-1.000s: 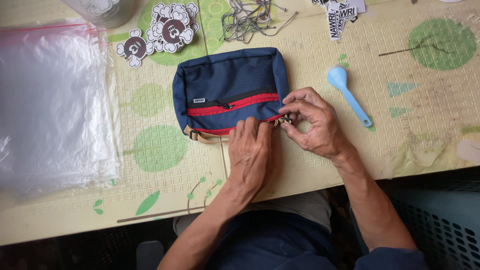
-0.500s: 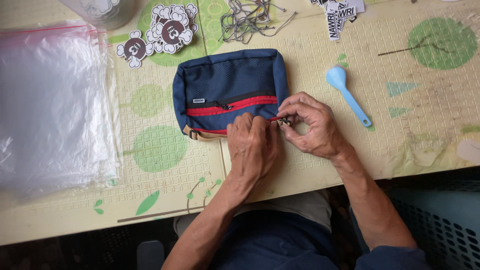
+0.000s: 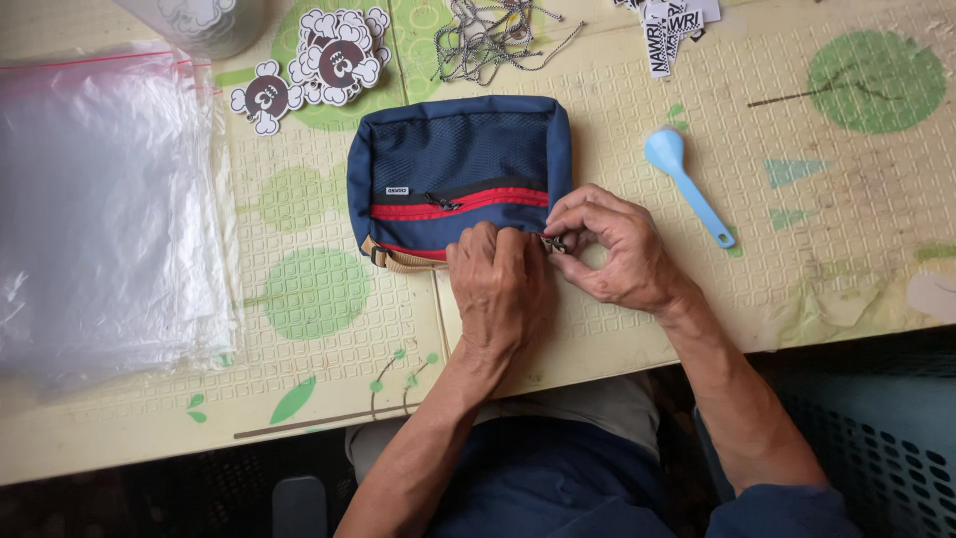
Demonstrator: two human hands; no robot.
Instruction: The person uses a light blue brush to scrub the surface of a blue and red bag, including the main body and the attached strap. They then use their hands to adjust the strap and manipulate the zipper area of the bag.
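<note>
A navy blue pouch with red zipper trim and a tan strap lies flat on the patterned table mat. My left hand presses down on the pouch's near edge, fingers curled over it. My right hand pinches a small metal zipper pull at the pouch's near right corner between thumb and forefinger. A second black zipper pull sits on the red zipper line of the front pocket.
A stack of clear plastic zip bags lies at the left. Brown-and-white die-cut stickers and a heap of thin cords lie at the back. A light blue plastic spoon rests right of the pouch. A blue crate stands below the table edge.
Both hands have stayed at the pouch's near right corner; my left hand's fingers have shifted slightly along the near edge. The pouch has not moved.
</note>
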